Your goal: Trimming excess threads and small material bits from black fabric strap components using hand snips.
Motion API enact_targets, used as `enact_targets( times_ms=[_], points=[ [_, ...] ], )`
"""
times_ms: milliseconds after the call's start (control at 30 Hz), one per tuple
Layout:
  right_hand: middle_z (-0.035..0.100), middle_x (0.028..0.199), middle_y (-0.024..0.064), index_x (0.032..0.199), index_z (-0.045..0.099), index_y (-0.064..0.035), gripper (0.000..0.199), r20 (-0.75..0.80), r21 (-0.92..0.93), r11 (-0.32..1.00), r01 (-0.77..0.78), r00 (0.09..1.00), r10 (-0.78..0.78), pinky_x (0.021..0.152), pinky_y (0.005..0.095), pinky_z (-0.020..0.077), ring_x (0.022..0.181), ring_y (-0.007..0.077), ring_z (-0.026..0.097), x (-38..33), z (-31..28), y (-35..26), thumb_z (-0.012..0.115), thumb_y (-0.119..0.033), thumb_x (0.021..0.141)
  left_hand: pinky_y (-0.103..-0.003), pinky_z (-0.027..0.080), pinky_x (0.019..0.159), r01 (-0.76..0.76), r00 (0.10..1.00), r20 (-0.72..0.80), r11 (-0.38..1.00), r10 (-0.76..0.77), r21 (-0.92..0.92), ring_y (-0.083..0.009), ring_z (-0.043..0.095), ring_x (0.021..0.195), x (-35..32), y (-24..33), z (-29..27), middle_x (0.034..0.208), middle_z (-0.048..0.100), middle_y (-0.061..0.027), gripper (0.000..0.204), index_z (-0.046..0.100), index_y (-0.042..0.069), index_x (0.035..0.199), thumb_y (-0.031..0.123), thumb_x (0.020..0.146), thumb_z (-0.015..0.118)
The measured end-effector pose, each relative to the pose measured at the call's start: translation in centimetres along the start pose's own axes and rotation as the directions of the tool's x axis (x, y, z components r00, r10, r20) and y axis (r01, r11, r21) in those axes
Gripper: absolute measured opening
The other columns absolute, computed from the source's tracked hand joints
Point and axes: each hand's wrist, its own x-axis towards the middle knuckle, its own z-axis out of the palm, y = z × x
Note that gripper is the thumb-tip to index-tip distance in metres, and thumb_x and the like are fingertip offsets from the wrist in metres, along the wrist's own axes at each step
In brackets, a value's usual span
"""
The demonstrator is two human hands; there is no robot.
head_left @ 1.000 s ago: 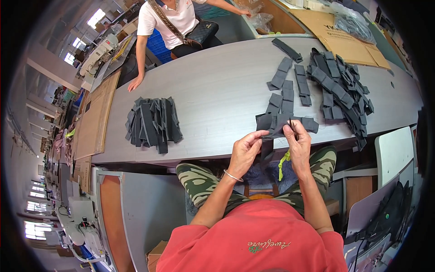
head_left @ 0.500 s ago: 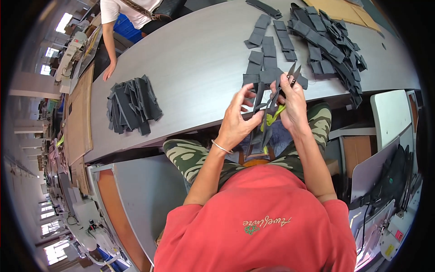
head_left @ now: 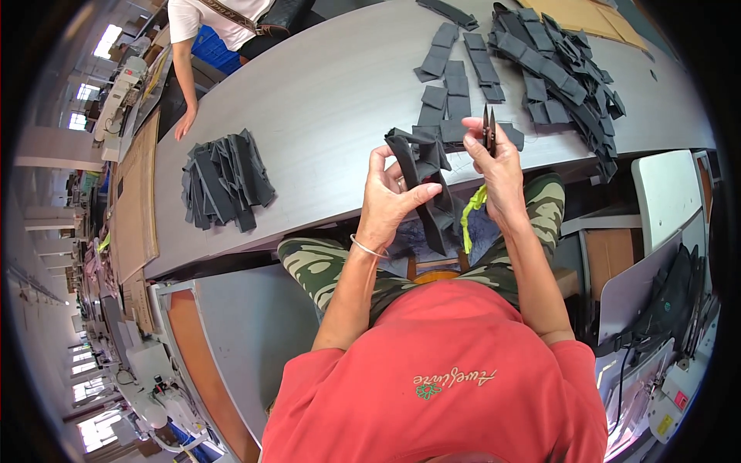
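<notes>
Fabric point(head_left: 437, 224), dark gray, folded, creased, is pinched between thumb and fingers of left hand point(head_left: 386, 197); right hand point(head_left: 499, 170) has fingers closed round dark snips point(head_left: 488, 130), blades upward.

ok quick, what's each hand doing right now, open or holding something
Left hand: closed on dark fabric.
Right hand: closed on snips, blades pointing away.

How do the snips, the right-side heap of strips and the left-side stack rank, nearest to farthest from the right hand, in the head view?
1. Snips, in the right hand.
2. Right-side heap, beyond it, rightward.
3. Left-side stack, far leftward.
</notes>
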Motion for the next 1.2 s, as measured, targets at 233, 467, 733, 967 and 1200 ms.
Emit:
enact_targets(
  times_ms=[233, 467, 733, 967, 1200],
  points=[
    [0.062, 0.074, 0.0, 0.094, 0.067, -0.0034, 0.014, 0.31, -0.28, 0.918, 0.281, 0.931, -0.19, 0.061, 0.0234, 0.0423, 0.067, 0.0093, 0.054, -1.6, 0.3, -2.4, 0.062, -0.001, 0.082, -0.029, 0.052, 0.082, -0.097, 0.995, -0.015, 0.992, 0.098, 0.083, -0.0176, 0.059, 0.096, 0.3, -0.1, -0.7, 0.105, 0.058, -0.0132, 0.066, 0.032, 0.004, 0.116, 0.0, 0.069, 0.078],
    [0.061, 0.077, 0.0088, 0.104, 0.067, -0.0106, 0.032, 0.3, -0.542, 0.761, 0.357, 0.928, -0.222, 0.061, 0.03, 0.0452, 0.064, 0.0198, 0.056, -1.5, 1.7, -2.1, 0.061, 0.001, 0.074, -0.027, 0.046, 0.086, -0.158, 0.987, 0.063, 0.969, 0.149, 0.188, -0.0126, 0.057, 0.095, 0.4, -0.9, -0.7, 0.102, 0.057, -0.0075, 0.059, 0.038, 0.006, 0.112, 0.001, 0.068, 0.079],
    [0.06, 0.075, -0.0001, 0.1, 0.065, -0.0038, 0.021, 0.222, -0.404, 0.912, 0.073, 0.975, 0.02, 0.061, 0.026, 0.0431, 0.068, 0.008, 0.051, -1.4, 2.2, -1.1, 0.06, -0.002, 0.079, -0.02, 0.043, 0.078, -0.195, 0.978, -0.022, 0.946, 0.208, 0.26, -0.0073, 0.051, 0.088, 0.4, -1.5, -0.9, 0.102, 0.052, -0.0027, 0.029, 0.046, 0.005, 0.101, 0.003, 0.079, 0.065],
    [0.041, 0.062, -0.0085, 0.096, 0.061, -0.0033, 0.014, 0.183, 0.218, 0.942, -0.254, 0.959, 0.216, 0.046, 0.0192, 0.0221, 0.05, 0.0006, 0.029, -1.3, 1.6, -0.7, 0.059, -0.001, 0.083, -0.026, 0.04, 0.084, -0.32, 0.94, -0.018, 0.897, 0.342, 0.306, -0.0121, 0.044, 0.094, 0.7, -2.1, -1.1, 0.106, 0.042, -0.0054, 0.035, 0.045, 0.004, 0.109, 0.005, 0.077, 0.058],
    [0.043, 0.072, -0.0054, 0.101, 0.063, -0.0064, 0.022, 0.156, -0.139, 0.988, -0.065, 0.984, 0.086, 0.054, 0.0223, 0.03, 0.061, 0.0059, 0.038, -1.2, 1.6, -0.2, 0.064, -0.005, 0.08, -0.019, 0.042, 0.063, -0.273, 0.954, -0.05, 0.928, 0.294, 0.255, -0.0045, 0.049, 0.077, 0.8, -1.1, -0.8, 0.095, 0.051, -0.0005, 0.041, 0.046, 0.0, 0.115, -0.004, 0.076, 0.057]
  ],
)
